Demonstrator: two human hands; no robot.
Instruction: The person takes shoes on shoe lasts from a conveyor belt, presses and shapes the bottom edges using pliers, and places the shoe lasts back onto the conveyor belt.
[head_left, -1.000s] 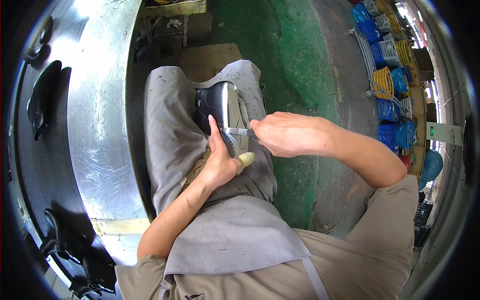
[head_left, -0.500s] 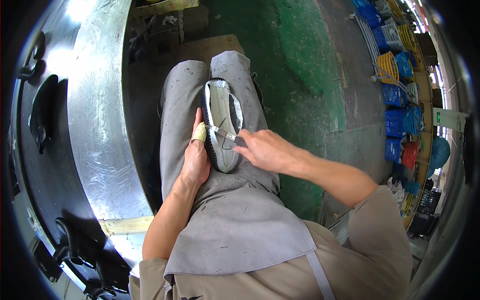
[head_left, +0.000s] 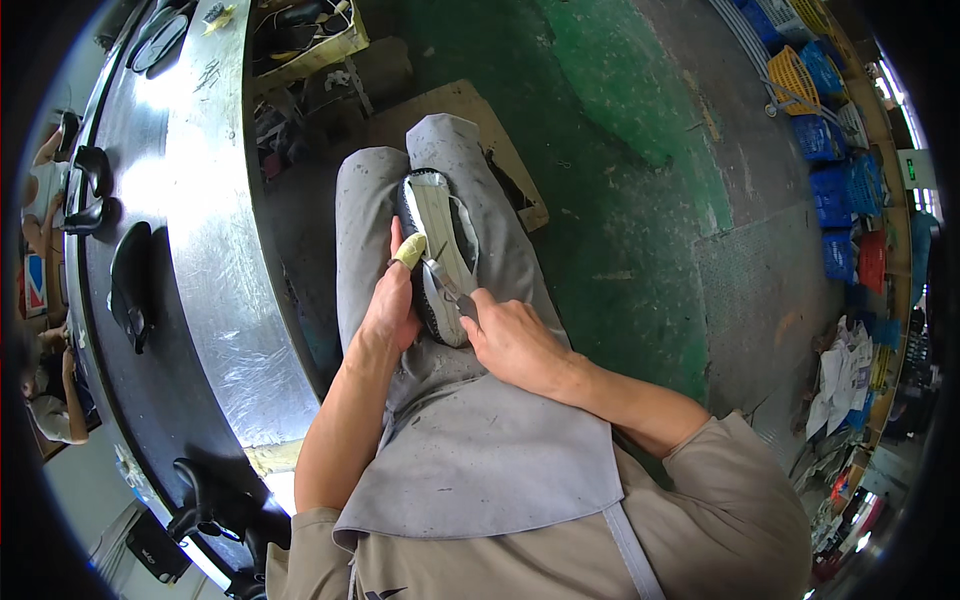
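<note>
Gripping a metal tool (head_left: 449, 286) in your closed right hand (head_left: 517, 341), you hold its tip (head_left: 431, 264) at the shoe (head_left: 433, 206), which lies underside up on your lap (head_left: 372, 210); your left hand (head_left: 388, 308), partly curled, clasps the shoe's side, its yellow-wrapped thumb (head_left: 410, 250) just beside the tip.

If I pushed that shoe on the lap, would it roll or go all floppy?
The shoe probably wouldn't roll far: it lies bottom-up on the thighs, and the left hand grips its side. It looks fairly stiff, since it has a smooth, long outline. Its pale strip seems floppier, because it curves loosely away from the edge.
</note>
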